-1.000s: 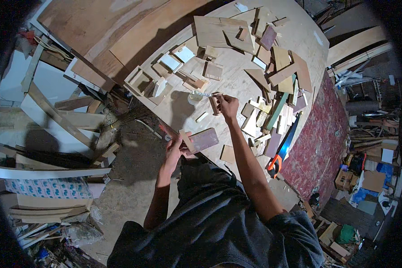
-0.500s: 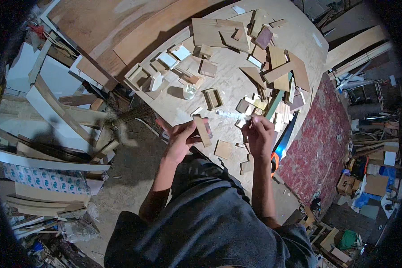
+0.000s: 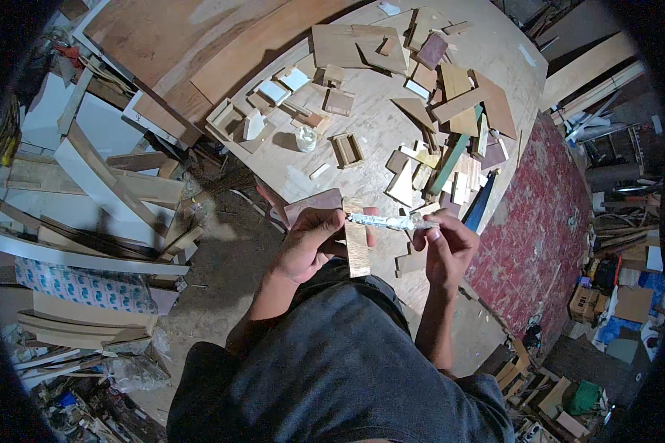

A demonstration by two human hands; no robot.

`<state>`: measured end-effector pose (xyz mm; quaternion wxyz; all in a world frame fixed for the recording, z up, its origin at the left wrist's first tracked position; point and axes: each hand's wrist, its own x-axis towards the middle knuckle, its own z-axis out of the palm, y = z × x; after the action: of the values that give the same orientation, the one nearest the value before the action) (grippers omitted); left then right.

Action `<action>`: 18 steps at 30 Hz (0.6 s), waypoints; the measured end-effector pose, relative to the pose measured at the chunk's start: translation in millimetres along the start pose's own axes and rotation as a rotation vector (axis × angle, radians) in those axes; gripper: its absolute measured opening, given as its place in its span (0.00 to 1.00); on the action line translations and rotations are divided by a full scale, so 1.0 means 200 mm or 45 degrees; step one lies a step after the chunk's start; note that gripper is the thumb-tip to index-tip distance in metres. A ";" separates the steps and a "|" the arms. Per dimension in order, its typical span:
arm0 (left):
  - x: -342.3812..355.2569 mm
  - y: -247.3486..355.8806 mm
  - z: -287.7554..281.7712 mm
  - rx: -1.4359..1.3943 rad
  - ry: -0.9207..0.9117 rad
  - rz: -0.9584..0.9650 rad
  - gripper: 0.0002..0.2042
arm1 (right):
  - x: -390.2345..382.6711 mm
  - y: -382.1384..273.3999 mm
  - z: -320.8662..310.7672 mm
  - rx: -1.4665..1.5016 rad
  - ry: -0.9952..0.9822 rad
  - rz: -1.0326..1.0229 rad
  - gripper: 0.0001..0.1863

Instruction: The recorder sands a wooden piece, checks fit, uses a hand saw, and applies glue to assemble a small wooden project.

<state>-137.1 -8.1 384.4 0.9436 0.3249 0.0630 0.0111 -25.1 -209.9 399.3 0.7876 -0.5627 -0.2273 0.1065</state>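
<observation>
A wooden strip [image 3: 358,251] is gripped by the left hand [image 3: 307,241], at its 3 o'clock; a white-smeared stick [image 3: 383,221] is pinched by the right hand [image 3: 448,249], tip toward 9 o'clock. Strokes are probably best made lightly, the strip firmly steadied.

A: Lighting?
B: Bench [image 3: 373,125] bright, floor [image 3: 222,277] dim. Jar [image 3: 307,139] throws its shadow left, so light's from the right.
A: Quality?
B: Fisheye bends straight edges; black grainy rim. Side clutter [image 3: 632,303] soft. Hands [image 3: 310,244] mostly sharp, white-coated stick [image 3: 380,221] washed out.
</observation>
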 end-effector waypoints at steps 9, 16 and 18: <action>-0.04 -0.07 0.06 -0.197 0.041 0.022 0.16 | -0.05 -0.21 -0.09 -0.597 -0.166 -0.440 0.08; -0.04 -0.11 0.12 -0.127 0.057 -0.022 0.18 | -0.10 -0.20 -0.18 -0.511 -0.166 -0.357 0.09; -0.05 -0.11 0.14 -0.120 0.084 -0.050 0.19 | -0.10 -0.21 -0.16 -0.482 -0.134 -0.308 0.09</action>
<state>-144.5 -42.6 394.4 0.9553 0.2781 0.0999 0.0063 -30.2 -260.2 425.0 0.6620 -0.6628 -0.3498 -0.0041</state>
